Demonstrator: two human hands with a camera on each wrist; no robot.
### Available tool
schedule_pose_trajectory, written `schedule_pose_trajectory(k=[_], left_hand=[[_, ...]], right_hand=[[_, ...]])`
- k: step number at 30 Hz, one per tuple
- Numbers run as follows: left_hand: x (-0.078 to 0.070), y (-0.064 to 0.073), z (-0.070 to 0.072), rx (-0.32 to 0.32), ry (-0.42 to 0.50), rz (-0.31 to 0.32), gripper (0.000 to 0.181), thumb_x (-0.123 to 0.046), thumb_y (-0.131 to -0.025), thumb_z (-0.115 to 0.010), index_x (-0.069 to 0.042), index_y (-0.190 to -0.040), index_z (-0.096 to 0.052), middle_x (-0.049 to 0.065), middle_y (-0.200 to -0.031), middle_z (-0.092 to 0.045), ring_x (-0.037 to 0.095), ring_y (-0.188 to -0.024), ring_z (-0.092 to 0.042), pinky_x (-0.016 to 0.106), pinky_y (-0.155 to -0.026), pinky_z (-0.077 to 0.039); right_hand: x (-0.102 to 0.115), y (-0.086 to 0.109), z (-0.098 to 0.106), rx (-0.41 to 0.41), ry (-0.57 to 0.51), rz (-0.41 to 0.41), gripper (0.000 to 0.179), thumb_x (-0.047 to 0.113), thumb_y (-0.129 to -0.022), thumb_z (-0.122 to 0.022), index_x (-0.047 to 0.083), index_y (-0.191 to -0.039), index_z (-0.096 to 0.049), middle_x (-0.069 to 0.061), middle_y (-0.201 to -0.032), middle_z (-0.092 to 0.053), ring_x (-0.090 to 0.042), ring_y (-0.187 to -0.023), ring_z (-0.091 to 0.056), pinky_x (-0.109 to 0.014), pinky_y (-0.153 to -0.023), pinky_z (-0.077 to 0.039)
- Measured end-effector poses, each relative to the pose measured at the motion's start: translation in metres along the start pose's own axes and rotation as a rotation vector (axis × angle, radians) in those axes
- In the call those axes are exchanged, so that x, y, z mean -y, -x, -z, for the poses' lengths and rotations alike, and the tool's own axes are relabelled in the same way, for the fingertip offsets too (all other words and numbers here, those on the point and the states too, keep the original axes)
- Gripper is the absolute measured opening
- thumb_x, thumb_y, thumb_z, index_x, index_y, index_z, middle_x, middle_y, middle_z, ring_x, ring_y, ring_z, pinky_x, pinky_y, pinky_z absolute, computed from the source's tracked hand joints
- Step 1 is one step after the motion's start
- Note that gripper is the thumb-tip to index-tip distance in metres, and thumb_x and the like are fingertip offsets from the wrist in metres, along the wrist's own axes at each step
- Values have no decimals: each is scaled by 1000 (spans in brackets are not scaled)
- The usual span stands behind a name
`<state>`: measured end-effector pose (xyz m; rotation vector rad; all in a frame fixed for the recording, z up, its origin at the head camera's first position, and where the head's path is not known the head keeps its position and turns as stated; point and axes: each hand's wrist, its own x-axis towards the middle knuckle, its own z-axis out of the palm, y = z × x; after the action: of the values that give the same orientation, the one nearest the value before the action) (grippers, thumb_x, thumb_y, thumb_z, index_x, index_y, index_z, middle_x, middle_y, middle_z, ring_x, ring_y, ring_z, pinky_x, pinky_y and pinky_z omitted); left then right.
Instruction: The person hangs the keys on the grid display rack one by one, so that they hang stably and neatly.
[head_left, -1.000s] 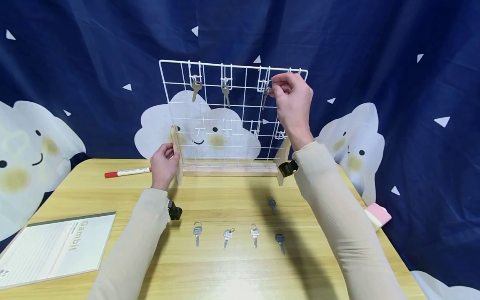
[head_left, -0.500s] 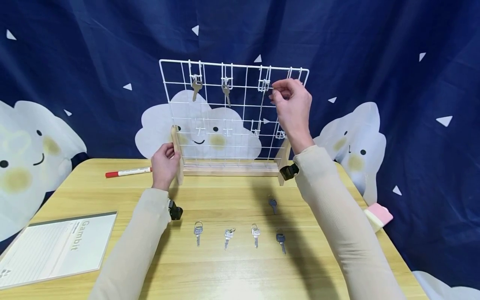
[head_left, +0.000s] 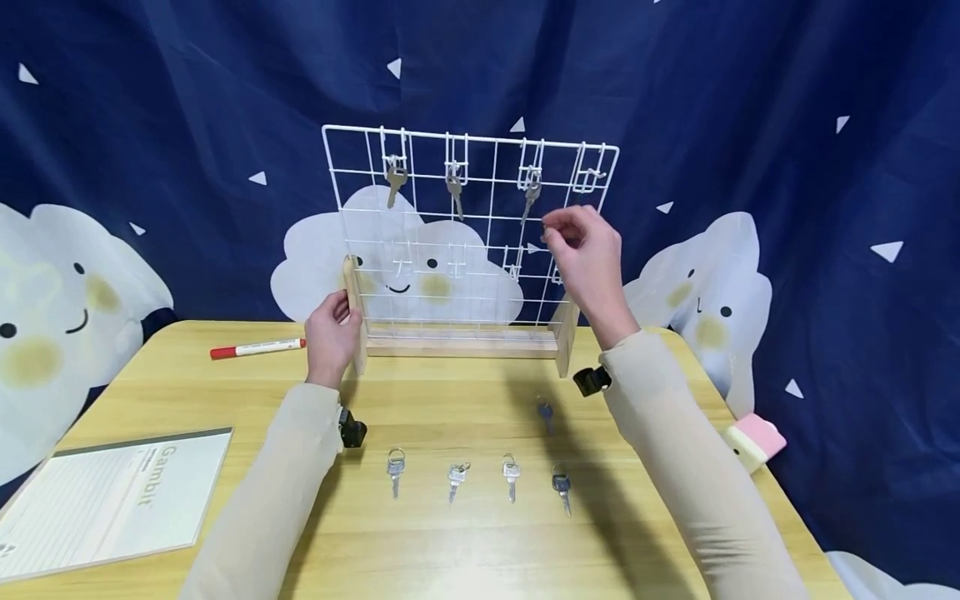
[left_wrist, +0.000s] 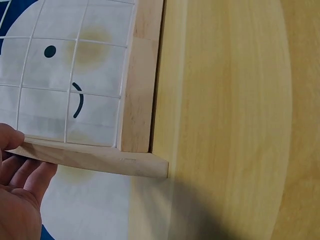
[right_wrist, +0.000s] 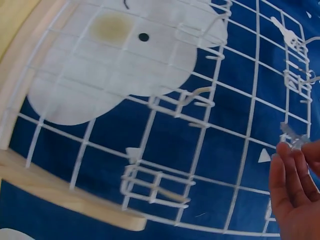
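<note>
A white wire grid rack (head_left: pixel 491 179) with wooden supports stands at the back of the table. My left hand (head_left: pixel 332 337) grips its left wooden side post (head_left: pixel 355 312), thumb on one face and fingers on the other in the left wrist view. Three keys hang on the top-row hooks: a left key (head_left: pixel 396 182), a middle key (head_left: pixel 455 193) and a right key (head_left: pixel 532 198). Below and right of that last key is my right hand (head_left: pixel 588 254), its fingers loosely curled with nothing visibly held. In the right wrist view a blurred key (right_wrist: pixel 292 136) shows beside its fingertips.
Several loose keys lie on the table, among them a silver key (head_left: pixel 512 473) and a shaded key (head_left: pixel 545 412). A red-capped marker (head_left: pixel 258 348) and a notepad (head_left: pixel 112 504) lie left; a pink-and-cream block (head_left: pixel 753 440) sits at the right edge. A top-right hook (head_left: pixel 590 177) bears no key.
My right hand has let go of the key at the third top hook and moved down from it; the key hangs there in plain sight. My left hand keeps its grip on the post.
</note>
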<state>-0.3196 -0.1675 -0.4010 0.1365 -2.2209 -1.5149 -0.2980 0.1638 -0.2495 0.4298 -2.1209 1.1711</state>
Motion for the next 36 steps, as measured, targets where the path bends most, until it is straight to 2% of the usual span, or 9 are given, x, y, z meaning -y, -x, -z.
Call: schedule_pose_trajectory(k=[6,10,14,17,20,27,36], left_hand=[[0,-1,-2,-5,15,1,39,-1,-95,-57,4,-134,-56,22,-127,-61,27,-116,-60,32,-99,-50],[0,-1,-3,-6,32,-5,39,1,-94,-58,5,-133,-57,22,-127,-61,27,-116,-60,31,-98,-50],[1,-2,-2,10,20,-11,40,2,-95,-58,4,-135,-55,21,-130,-59,28,-117,-59,32,-99,-50],[2,-2,-2,23,8,-7,41,1,-95,-58,3,-136,-54,21,-131,-58,28,-118,-59,32,-99,-49],[4,-2,-1,29,10,-6,41,1,-95,-58,3,-136,-54,20,-132,-58,28,-119,-58,31,-99,-49],[6,-1,1,14,11,-10,41,0,-95,-60,2,-135,-55,20,-131,-59,27,-119,-58,30,-99,-49],[4,1,1,18,-3,1,41,-2,-95,-60,1,-136,-55,19,-131,-59,26,-120,-58,31,-100,-49]], right_hand=[[-13,18,3,102,37,-29,10,0,-92,-63,-1,-98,-72,-7,-93,-66,-14,-79,-62,-19,-72,-51],[-18,32,8,241,77,-48,10,1,-92,-64,1,-99,-71,-7,-96,-67,-17,-83,-62,-28,-76,-53],[-27,48,13,390,129,-115,11,2,-93,-64,4,-100,-71,-7,-101,-69,-21,-87,-63,-34,-78,-55],[-38,59,15,468,139,-155,11,2,-93,-63,4,-101,-71,-9,-104,-69,-24,-89,-65,-38,-78,-56],[-49,70,14,514,132,-164,12,0,-92,-63,2,-101,-71,-11,-105,-69,-26,-89,-67,-39,-79,-57],[-68,93,9,588,130,-124,18,-8,-90,-60,-2,-103,-70,-13,-104,-66,-28,-93,-66,-38,-80,-59],[-80,113,7,724,133,-227,22,1,-90,-66,-2,-112,-67,-14,-114,-66,-34,-107,-62,-47,-91,-54]])
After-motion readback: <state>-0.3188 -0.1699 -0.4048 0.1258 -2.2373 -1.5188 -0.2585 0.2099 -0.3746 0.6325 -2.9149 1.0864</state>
